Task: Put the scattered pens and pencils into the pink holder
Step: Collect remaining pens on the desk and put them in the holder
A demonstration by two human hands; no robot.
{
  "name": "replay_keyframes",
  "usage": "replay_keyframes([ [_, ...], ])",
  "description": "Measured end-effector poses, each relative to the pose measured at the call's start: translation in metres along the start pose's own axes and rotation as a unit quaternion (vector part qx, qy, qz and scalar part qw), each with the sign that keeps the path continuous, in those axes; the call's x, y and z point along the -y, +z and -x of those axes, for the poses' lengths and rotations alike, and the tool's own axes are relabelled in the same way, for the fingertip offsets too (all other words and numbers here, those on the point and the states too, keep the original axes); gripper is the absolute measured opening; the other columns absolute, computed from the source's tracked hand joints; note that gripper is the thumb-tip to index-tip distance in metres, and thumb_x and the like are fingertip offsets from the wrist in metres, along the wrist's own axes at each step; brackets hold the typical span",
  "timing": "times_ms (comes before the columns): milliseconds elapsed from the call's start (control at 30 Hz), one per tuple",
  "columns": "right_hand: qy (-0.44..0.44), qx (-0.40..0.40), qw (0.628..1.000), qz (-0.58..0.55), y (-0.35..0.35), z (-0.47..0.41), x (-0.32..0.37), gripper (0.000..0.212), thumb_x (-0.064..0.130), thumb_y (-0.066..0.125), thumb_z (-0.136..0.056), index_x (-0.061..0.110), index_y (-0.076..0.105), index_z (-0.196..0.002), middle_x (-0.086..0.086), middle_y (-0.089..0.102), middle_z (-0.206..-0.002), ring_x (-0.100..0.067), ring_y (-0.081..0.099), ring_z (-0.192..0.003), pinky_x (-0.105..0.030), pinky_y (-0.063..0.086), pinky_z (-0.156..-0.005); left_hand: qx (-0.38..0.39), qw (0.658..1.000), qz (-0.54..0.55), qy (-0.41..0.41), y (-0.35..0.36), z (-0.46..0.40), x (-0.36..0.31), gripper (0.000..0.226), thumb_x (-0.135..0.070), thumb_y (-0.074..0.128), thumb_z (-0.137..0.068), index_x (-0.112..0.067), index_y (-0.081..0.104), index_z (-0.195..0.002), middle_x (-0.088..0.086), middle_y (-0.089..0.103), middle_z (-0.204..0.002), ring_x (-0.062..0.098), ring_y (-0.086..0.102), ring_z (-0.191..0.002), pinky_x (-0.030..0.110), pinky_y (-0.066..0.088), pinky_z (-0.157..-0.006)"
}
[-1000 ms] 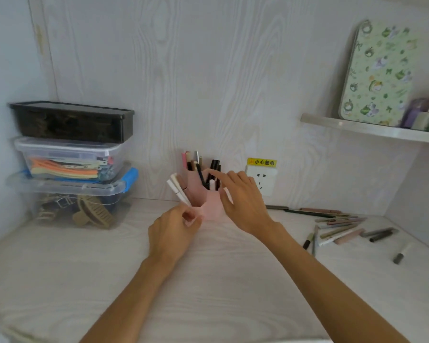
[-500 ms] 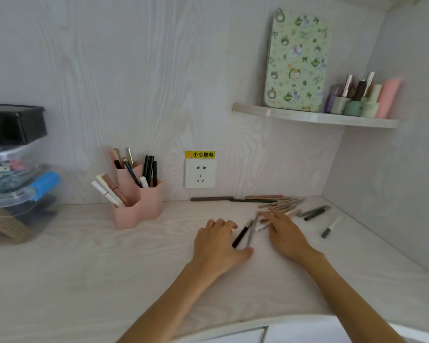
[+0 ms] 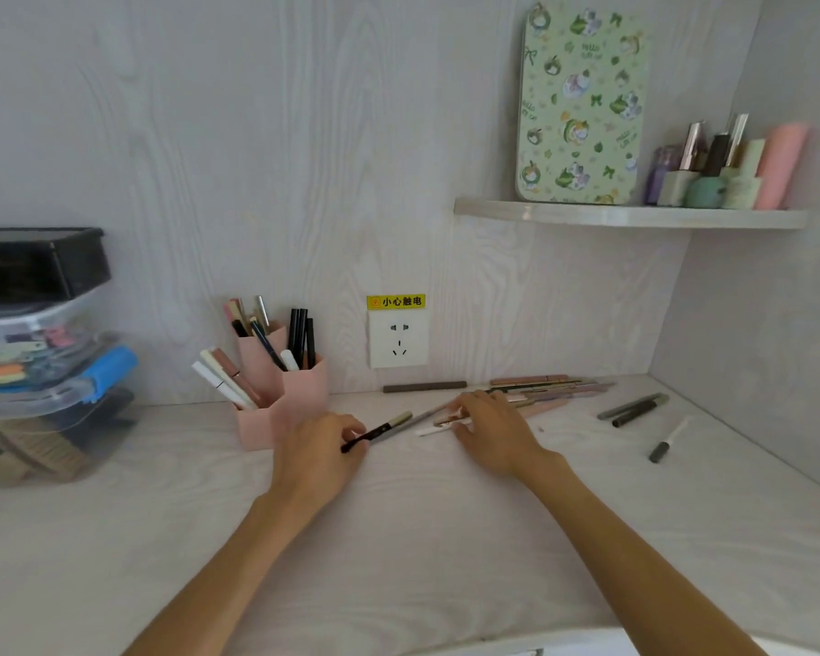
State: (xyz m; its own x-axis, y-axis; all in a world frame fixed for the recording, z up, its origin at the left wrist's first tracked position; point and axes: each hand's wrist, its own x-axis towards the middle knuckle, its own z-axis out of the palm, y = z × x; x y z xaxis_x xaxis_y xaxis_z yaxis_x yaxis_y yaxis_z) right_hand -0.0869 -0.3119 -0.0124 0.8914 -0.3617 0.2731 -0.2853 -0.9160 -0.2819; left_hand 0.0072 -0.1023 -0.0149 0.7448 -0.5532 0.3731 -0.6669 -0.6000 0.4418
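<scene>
- Left hand [image 3: 320, 454] fingers pinch a slim black pen with a pale cap [image 3: 377, 431].
- Right hand [image 3: 491, 430] fingers curl over a white pen [image 3: 439, 428].
- Left of both, the pink plastic holder [image 3: 282, 395] is part-filled.
- Right of them, a loose pile of pencils [image 3: 547, 393] and grey markers [image 3: 633, 409] remain, so I judge the task about half done.

A pale wood-grain desk [image 3: 114, 537] met a matching wall panel. On the wall sat a white power socket [image 3: 398, 339] with a yellow warning label [image 3: 396, 302] just above it. At the left stood a stack of clear plastic storage boxes [image 3: 34, 371] topped by a black lidded box [image 3: 34, 262]. A curved wall shelf [image 3: 630, 217] at upper right carried a green patterned tin [image 3: 581, 104] leaning upright and a cluster of small cosmetic bottles [image 3: 725, 168] beside it.
</scene>
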Motion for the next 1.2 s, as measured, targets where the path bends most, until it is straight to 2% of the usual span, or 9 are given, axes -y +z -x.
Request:
replay_keyframes([
  [100, 0.005, -0.006, 1.000, -0.009, 0.005, -0.009, 0.014, 0.041, 0.015, 0.043, -0.092, 0.019, 0.041, -0.133, -0.007, 0.054, -0.126, -0.029, 0.041, -0.120, -0.040, 0.038, -0.099, -0.029, 0.999, -0.018, 0.018, -0.013, 0.008, 0.021, 0.023, -0.032, 0.060, -0.088, -0.033, 0.064, -0.111, -0.014, 0.067, -0.100, 0.007, 0.059, -0.090, 0.022, 0.041, -0.064],
  [300, -0.043, 0.017, 0.998, 0.045, -0.002, -0.023, 0.019, 0.026, 0.012, 0.050, -0.090, 0.021, 0.062, -0.112, -0.004, 0.059, -0.117, -0.023, 0.047, -0.112, -0.034, 0.041, -0.091, -0.049, 0.982, -0.142, 0.116, -0.018, 0.006, 0.019, 0.024, -0.031, 0.056, -0.090, -0.028, 0.067, -0.112, -0.009, 0.061, -0.106, 0.016, 0.047, -0.105, 0.026, 0.038, -0.080],
  [400, -0.057, 0.007, 0.997, 0.050, -0.007, -0.025, 0.023, 0.017, 0.017, 0.056, -0.088, 0.022, 0.064, -0.102, -0.002, 0.061, -0.107, -0.021, 0.051, -0.104, -0.031, 0.038, -0.083, -0.041, 0.985, -0.148, 0.076, -0.013, 0.005, 0.010, 0.027, -0.041, 0.052, -0.091, -0.025, 0.066, -0.107, -0.008, 0.060, -0.105, 0.014, 0.049, -0.104, 0.027, 0.038, -0.079],
  [600, -0.102, -0.101, 0.990, -0.001, 0.006, -0.015, 0.037, 0.011, 0.018, 0.060, -0.086, 0.022, 0.063, -0.096, 0.001, 0.063, -0.098, -0.018, 0.054, -0.094, -0.027, 0.036, -0.073, -0.037, 0.993, -0.113, 0.023, -0.019, 0.009, 0.012, 0.016, -0.029, 0.052, -0.093, -0.021, 0.067, -0.096, -0.003, 0.069, -0.096, 0.016, 0.061, -0.088, 0.027, 0.047, -0.070],
  [800, -0.061, -0.094, 0.988, -0.104, 0.034, -0.018, 0.061, 0.012, 0.015, 0.059, -0.084, 0.021, 0.063, -0.093, 0.006, 0.066, -0.100, -0.016, 0.052, -0.100, -0.028, 0.041, -0.081, -0.021, 0.988, -0.152, 0.033, -0.024, 0.011, 0.021, 0.021, -0.032, 0.045, -0.096, -0.019, 0.060, -0.103, -0.004, 0.061, -0.106, 0.015, 0.049, -0.108, 0.031, 0.048, -0.075],
  [867, -0.057, -0.097, 0.987, -0.113, 0.038, -0.021, 0.060, 0.013, 0.015, 0.059, -0.084, 0.022, 0.063, -0.093, 0.007, 0.066, -0.099, -0.015, 0.051, -0.100, -0.026, 0.039, -0.078, -0.061, 0.991, -0.116, 0.033, -0.029, 0.016, 0.024, 0.017, -0.033, 0.046, -0.096, -0.022, 0.059, -0.099, -0.007, 0.060, -0.099, 0.013, 0.052, -0.102, 0.029, 0.047, -0.069],
  [1000, -0.060, -0.101, 0.986, -0.117, 0.038, -0.022, 0.059, 0.012, 0.017, 0.061, -0.083, 0.022, 0.063, -0.093, 0.008, 0.066, -0.098, -0.014, 0.051, -0.099, -0.026, 0.039, -0.077, -0.180, 0.983, 0.034, -0.013, -0.053, 0.023, 0.027, 0.007, -0.035, 0.060, -0.088, -0.029, 0.064, -0.089, -0.018, 0.062, -0.079, 0.004, 0.057, -0.073, 0.019, 0.037, -0.055],
  [1133, -0.064, -0.103, 0.987, -0.106, 0.040, -0.022, 0.059, 0.011, 0.017, 0.060, -0.084, 0.022, 0.063, -0.093, 0.007, 0.066, -0.098, -0.015, 0.052, -0.098, -0.027, 0.040, -0.077, -0.283, 0.936, 0.207, -0.026, -0.084, 0.018, 0.026, 0.006, -0.030, 0.067, -0.084, -0.024, 0.070, -0.084, -0.011, 0.070, -0.078, 0.002, 0.064, -0.073, 0.020, 0.048, -0.068],
  [1200, -0.065, -0.104, 0.987, -0.106, 0.040, -0.022, 0.059, 0.011, 0.017, 0.060, -0.083, 0.023, 0.062, -0.093, 0.008, 0.066, -0.097, -0.015, 0.052, -0.097, -0.027, 0.039, -0.076, -0.334, 0.912, 0.237, -0.004, -0.103, 0.012, 0.023, 0.003, -0.023, 0.066, -0.085, -0.026, 0.067, -0.084, -0.010, 0.069, -0.078, -0.002, 0.063, -0.071, 0.012, 0.048, -0.070],
])
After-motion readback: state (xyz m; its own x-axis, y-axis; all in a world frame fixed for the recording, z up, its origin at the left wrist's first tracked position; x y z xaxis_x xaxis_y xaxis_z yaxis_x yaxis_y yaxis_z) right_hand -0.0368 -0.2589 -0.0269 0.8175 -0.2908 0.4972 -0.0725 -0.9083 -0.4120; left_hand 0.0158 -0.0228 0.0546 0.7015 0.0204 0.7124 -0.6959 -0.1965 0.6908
